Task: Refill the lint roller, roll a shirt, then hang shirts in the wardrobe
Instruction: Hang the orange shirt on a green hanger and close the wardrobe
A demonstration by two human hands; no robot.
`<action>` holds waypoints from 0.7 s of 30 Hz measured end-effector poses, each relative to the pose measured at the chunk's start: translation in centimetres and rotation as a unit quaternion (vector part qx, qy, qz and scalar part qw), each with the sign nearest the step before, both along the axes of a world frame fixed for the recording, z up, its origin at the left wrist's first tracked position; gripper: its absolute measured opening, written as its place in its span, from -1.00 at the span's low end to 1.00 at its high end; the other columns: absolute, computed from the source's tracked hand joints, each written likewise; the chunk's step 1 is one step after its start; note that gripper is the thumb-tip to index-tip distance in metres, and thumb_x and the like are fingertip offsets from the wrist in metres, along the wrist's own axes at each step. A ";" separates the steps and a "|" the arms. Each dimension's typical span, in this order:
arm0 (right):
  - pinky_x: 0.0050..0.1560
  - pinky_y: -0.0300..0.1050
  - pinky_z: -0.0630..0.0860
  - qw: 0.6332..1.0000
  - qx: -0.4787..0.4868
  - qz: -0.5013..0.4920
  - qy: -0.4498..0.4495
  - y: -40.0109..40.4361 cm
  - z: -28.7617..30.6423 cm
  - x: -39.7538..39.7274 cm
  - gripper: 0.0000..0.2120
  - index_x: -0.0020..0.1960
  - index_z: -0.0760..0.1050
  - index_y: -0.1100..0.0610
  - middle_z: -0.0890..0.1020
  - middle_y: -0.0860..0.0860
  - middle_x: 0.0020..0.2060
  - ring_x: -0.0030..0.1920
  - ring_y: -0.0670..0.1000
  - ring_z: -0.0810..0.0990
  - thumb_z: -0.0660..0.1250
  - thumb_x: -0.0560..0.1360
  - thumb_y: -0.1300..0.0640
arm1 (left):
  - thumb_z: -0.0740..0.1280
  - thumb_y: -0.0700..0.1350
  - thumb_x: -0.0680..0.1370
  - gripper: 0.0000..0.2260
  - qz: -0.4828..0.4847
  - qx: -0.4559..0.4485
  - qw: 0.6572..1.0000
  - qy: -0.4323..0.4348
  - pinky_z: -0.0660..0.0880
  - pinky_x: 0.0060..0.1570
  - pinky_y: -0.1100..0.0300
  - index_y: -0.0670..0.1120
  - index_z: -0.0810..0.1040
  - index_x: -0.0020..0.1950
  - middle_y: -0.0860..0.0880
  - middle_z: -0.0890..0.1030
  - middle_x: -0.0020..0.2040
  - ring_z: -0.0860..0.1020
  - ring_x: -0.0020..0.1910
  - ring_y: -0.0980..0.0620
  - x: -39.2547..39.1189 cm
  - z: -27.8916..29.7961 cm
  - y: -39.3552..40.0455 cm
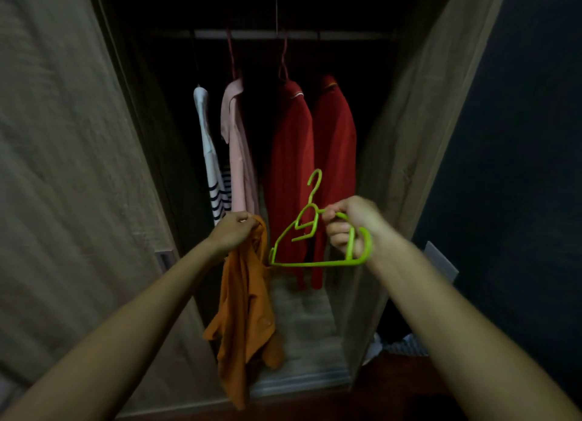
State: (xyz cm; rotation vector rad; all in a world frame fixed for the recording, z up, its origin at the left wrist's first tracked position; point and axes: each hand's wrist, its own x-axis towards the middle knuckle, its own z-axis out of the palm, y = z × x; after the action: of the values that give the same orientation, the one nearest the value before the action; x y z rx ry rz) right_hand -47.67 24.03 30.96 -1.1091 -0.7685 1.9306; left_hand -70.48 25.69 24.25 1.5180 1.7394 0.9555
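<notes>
We stand at the open wardrobe [419, 112]. Our left hand [231, 231] pinches an orange shirt [245, 310] by its top edge, the rest hanging limp below the grip. Our right hand [346, 225] is curled round the shoulder of a lime-green plastic hanger [296, 241], hook pointing up, its far tip just beside the cloth under our left fingers. To do this well, we judge we should open the neckline, slide that tip inside, then seat both shoulders squarely. Beyond our grips, two red shirts [293, 168] hang on the rail [271, 34].
</notes>
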 end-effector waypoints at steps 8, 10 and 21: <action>-0.80 -0.34 0.05 0.984 -0.091 -0.048 0.143 0.1 -1.9 -6.4 -0.67 -0.33 0.22 0.14 0.25 0.00 -0.72 -0.79 -0.12 0.17 -0.09 0.58 0.28 | 0.25 -0.12 0.57 -0.82 -0.018 0.007 0.998 0.059 0.48 -0.11 0.08 -0.11 0.57 -0.18 -0.03 0.59 -0.26 0.55 -0.23 -0.02 -2.0 -1.0 -0.7; -0.81 -0.34 0.04 0.979 -0.082 0.013 0.187 -0.8 0.3 -6.7 -0.66 -0.34 0.21 0.13 0.23 0.00 -0.70 -0.79 -0.12 0.16 -0.10 0.58 0.28 | 0.23 -0.13 0.58 -0.83 -0.026 0.005 0.995 0.093 0.50 0.01 0.01 -0.11 0.59 -0.13 -0.07 0.62 -0.16 0.59 -0.13 -0.05 -3.5 -1.0 -1.1; -0.78 -0.41 0.06 0.969 -0.097 -0.158 0.166 0.2 -1.5 -10.3 -0.68 -0.33 0.16 0.15 0.23 0.05 -0.55 -0.82 -0.12 0.17 -0.10 0.58 0.29 | 0.25 -0.18 0.58 -0.82 -0.078 0.057 0.988 0.122 0.44 0.00 0.15 0.02 0.56 -0.17 0.06 0.57 -0.17 0.54 -0.12 0.07 -3.1 -0.5 -2.8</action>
State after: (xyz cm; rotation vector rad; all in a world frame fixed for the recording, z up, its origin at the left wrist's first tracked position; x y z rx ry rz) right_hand -57.94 24.18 29.48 -0.9215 -0.2078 1.8732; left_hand -73.62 22.91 23.77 1.8822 1.7244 0.8284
